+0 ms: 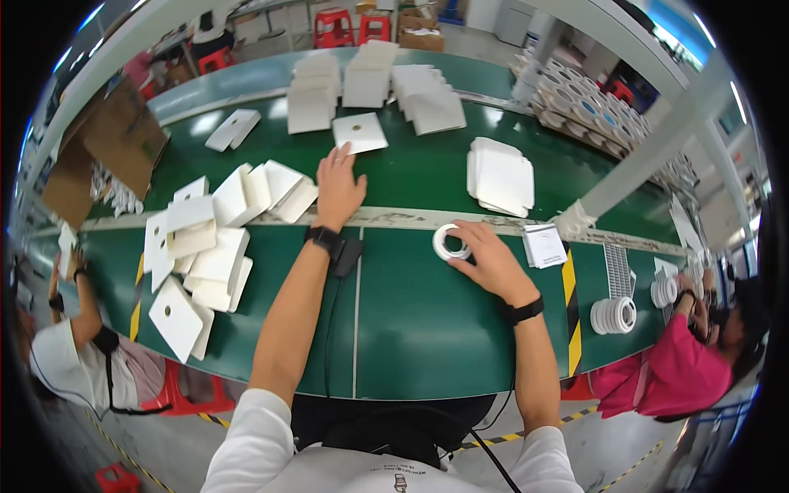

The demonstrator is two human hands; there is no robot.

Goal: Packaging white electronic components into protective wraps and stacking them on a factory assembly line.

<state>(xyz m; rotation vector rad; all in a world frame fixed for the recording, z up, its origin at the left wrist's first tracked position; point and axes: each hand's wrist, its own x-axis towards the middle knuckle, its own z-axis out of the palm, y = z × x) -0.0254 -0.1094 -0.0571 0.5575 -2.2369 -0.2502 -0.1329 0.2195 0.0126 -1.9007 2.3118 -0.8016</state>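
My left hand (338, 185) is stretched forward over the green belt, fingers extended. Its fingertips meet the near edge of a flat white square carton piece (367, 142) with a round hole; whether they press on it I cannot tell. Lower down, at the worktable, my right hand (489, 256) has thumb and fingers round a white ring (440, 249). The ring's right side is partly hidden by the fingers. Folded white cartons (218, 259) are heaped to the left of my left forearm. Beyond my right hand sits a stack of flat white pieces (500, 177).
Tall carton stacks (366, 82) stand at the back. A paper stack (543, 246) lies right of my hand, with white rings (608, 315) farther right. A post (625, 168) rises from the belt's edge. Co-workers sit at both sides: a white sleeve (62, 361) and a pink one (682, 353).
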